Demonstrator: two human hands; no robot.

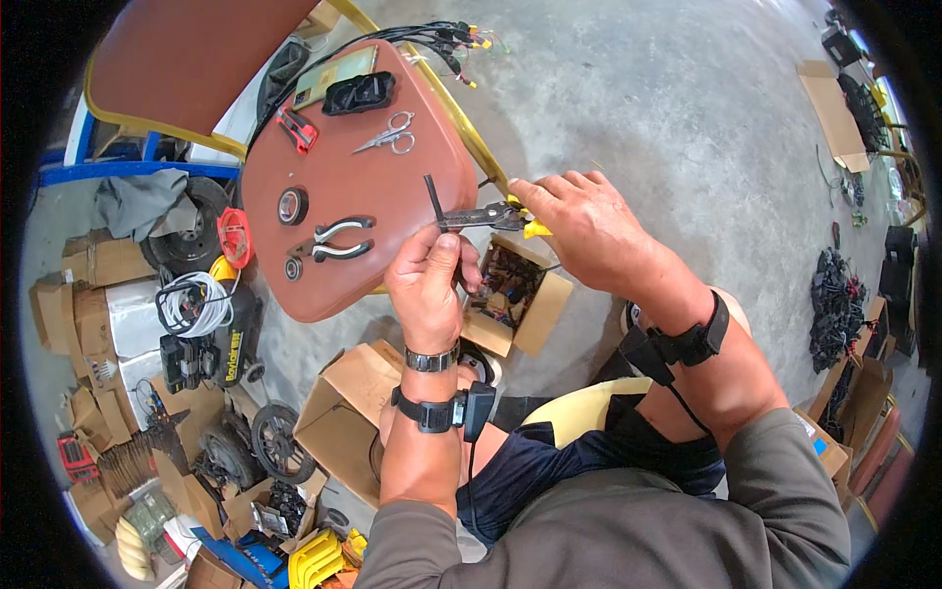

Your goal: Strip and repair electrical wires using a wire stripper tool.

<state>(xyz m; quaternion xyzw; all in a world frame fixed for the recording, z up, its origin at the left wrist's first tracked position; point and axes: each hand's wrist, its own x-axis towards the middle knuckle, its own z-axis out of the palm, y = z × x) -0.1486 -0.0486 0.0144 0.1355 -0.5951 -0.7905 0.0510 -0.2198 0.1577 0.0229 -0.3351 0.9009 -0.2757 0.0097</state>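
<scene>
My right hand point(581, 224) grips a yellow-handled crimping or stripping tool point(478, 218), its dark jaws at a short black wire point(432, 195). My left hand point(428, 266) pinches that wire just below the jaws. On the brown padded chair seat point(324, 191) lie scissors point(391, 134), black-and-white pliers point(339, 238), two small rolls of tape point(292, 206), a red-and-black utility knife point(297, 130), a black pouch point(357, 93) and a phone point(331, 74). A black cable bundle point(446, 37) runs over the seat's back edge.
An open box of wires point(500, 285) is on the floor below my hands, beside another open carton point(329, 422). At left are wheels point(278, 440), coiled white cable point(196, 302) and cardboard. At right lie black cable piles point(834, 309) and flattened cardboard point(829, 113).
</scene>
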